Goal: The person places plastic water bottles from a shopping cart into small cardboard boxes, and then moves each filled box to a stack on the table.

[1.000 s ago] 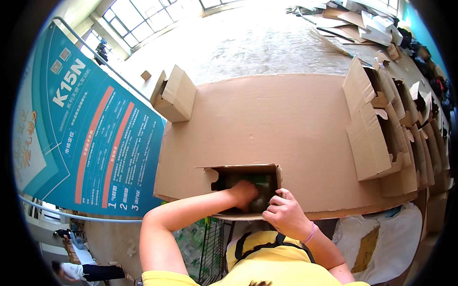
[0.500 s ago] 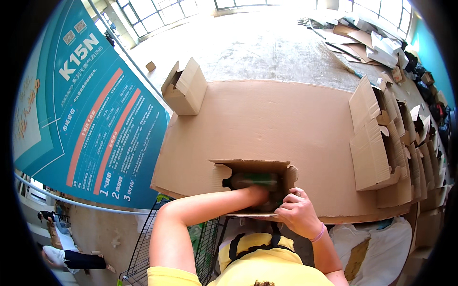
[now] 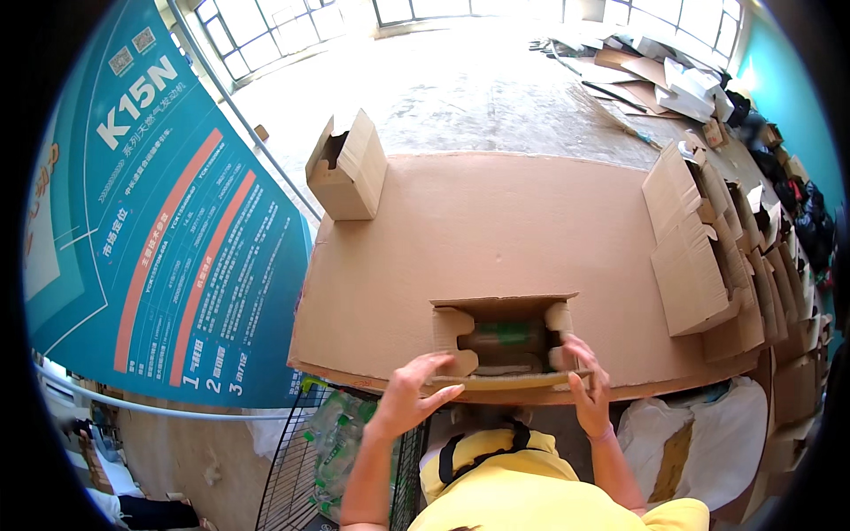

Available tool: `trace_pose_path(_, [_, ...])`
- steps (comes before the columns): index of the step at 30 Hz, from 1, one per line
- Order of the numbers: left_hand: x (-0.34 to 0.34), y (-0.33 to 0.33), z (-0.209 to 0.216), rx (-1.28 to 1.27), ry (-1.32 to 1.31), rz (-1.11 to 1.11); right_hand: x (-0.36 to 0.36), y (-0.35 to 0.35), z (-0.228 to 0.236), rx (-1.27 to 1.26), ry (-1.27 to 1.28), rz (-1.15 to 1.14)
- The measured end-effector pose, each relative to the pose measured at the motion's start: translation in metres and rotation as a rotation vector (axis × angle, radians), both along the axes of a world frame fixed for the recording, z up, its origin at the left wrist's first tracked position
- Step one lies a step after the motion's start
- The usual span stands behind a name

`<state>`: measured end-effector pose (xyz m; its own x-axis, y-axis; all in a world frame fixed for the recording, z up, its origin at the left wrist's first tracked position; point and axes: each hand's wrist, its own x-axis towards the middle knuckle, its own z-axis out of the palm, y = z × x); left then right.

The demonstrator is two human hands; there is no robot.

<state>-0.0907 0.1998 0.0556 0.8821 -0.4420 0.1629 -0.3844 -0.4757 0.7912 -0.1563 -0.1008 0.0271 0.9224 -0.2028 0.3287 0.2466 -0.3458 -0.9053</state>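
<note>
An open cardboard box (image 3: 505,305) stands at the table's near edge. Inside it lie clear plastic bottles (image 3: 509,337), one with a green label; how many is hard to see. My left hand (image 3: 413,389) is at the box's near left corner, fingers over the side flap and thumb against the front flap. Around the near right corner, my right hand (image 3: 589,389) has its fingers at the right side flap, which is blurred, and its thumb by the front flap.
The table is topped with a cardboard sheet (image 3: 496,212). A smaller upright box (image 3: 352,173) stands far left; several boxes (image 3: 691,257) are stacked at right. A black wire cart (image 3: 292,460) with green-capped bottles (image 3: 341,447) is below left. A blue banner (image 3: 168,230) stands left.
My left hand has come out of the box to its left corner. My right hand has shifted from the front flap to the right corner. In the picture, the box sits further right.
</note>
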Motion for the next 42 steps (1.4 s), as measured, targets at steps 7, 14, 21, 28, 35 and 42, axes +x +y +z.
trace_pose_path(7, [0.036, -0.020, 0.001, -0.152, -0.182, 0.336, 0.026, 0.017, -0.018, 0.135, 0.102, -0.183])
trace_pose_path(14, [0.113, -0.035, 0.017, 0.249, -0.410, -0.114, 0.027, 0.023, -0.053, 0.237, 0.113, -0.362])
trace_pose_path(21, [0.069, -0.023, -0.014, 0.435, -0.462, -0.412, 0.035, 0.032, -0.070, 0.407, 0.132, -0.547])
trace_pose_path(28, [0.011, -0.010, -0.025, 0.477, -0.399, -0.161, 0.130, 0.030, -0.079, 0.487, 0.060, -0.307])
trace_pose_path(35, [-0.008, -0.041, -0.050, 0.492, -0.460, 0.296, 0.237, 0.076, -0.090, 0.552, -0.008, -0.113])
trace_pose_path(42, [0.028, -0.073, -0.070, 0.500, -0.558, 0.556, 0.308, 0.086, -0.128, 0.807, 0.116, 0.018])
